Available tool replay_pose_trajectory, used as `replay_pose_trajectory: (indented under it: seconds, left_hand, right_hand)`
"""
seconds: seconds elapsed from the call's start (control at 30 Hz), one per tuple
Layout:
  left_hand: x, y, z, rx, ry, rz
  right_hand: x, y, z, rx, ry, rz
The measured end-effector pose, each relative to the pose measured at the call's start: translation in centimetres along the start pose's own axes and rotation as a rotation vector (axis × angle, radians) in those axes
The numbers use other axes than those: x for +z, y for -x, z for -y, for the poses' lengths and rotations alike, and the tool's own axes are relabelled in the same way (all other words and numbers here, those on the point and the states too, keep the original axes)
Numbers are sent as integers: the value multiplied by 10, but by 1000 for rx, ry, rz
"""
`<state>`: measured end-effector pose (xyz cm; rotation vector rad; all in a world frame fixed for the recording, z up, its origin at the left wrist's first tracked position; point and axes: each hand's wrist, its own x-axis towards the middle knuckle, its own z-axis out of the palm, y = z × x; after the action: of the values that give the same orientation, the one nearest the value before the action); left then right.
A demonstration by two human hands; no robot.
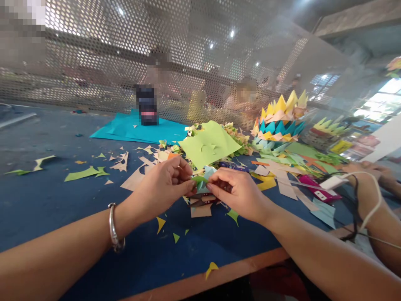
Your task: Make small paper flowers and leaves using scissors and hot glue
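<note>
Though pixelated past reading, dark object (147, 104); green paper (199, 180) in both hands (167, 179) (238, 190).

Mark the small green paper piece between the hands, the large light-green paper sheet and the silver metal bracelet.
Small green paper piece (200, 179), head view: its middle.
Large light-green paper sheet (211, 137), head view: upper face.
Silver metal bracelet (112, 223), head view: band's outer side.
</note>
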<state>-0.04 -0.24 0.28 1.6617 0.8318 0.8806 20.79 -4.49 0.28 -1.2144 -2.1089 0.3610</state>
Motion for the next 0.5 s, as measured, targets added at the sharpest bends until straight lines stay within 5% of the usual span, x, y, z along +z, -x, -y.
replay_pose_trajectory:
  seconds: [0.5]
  left_hand:
    - [2, 2, 0, -163, 207, 34]
  right_hand:
    - [-1, 3, -7, -12, -140, -3]
